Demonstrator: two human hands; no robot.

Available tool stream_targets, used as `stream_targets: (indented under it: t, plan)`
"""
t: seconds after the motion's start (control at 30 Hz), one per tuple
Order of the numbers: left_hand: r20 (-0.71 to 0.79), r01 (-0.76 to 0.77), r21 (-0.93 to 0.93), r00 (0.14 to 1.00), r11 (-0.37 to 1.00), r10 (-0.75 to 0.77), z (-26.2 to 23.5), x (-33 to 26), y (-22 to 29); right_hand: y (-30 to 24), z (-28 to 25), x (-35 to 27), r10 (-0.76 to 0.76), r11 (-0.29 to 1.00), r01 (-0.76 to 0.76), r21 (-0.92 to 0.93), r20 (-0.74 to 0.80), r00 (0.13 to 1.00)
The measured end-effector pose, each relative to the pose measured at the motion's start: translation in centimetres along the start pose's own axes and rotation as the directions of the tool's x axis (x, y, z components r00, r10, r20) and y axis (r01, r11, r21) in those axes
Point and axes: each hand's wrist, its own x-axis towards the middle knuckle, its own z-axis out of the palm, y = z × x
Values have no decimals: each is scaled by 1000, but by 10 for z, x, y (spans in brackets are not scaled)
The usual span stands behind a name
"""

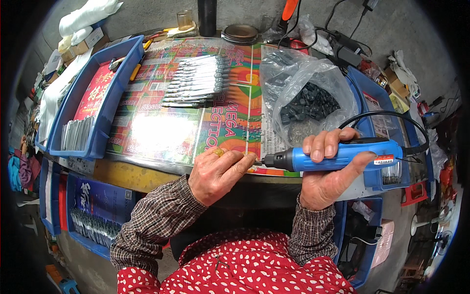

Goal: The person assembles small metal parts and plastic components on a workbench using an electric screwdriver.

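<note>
My right hand is wrapped round a blue corded electric screwdriver, held level with its black nose pointing left. At that nose my left hand makes a pinch with thumb and forefinger. Whatever small thing is between those fingertips is hidden. Beyond my hands, a neat stack of slim silvery metal rods lies on the colourful printed table cover. Tiny dark pieces, perhaps screws, dot the cover right of the stack. A clear plastic bag stands open behind the screwdriver, with small black parts inside.
A long blue tray with metal rods stands at the left, and another blue tray at the right. The screwdriver's black cable loops at the right. Along the back are a dark cylinder and a brown round dish.
</note>
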Motion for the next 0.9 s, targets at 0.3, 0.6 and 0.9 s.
stream_targets:
  t: [0.3,0.6,0.9]
  plan:
    - [61,46,1,997,999,-46,0,0,1,0,4,2,-31,999,31,-9,-25,999]
    - [-17,-21,0,1000,1000,21,0,-2,-2,-3,-4,2,0,1000,0,-28,-18,1000]
    - [-38,-44,4,998,999,44,0,-2,-2,-3,-5,3,6,999,-8,-54,-37,999]
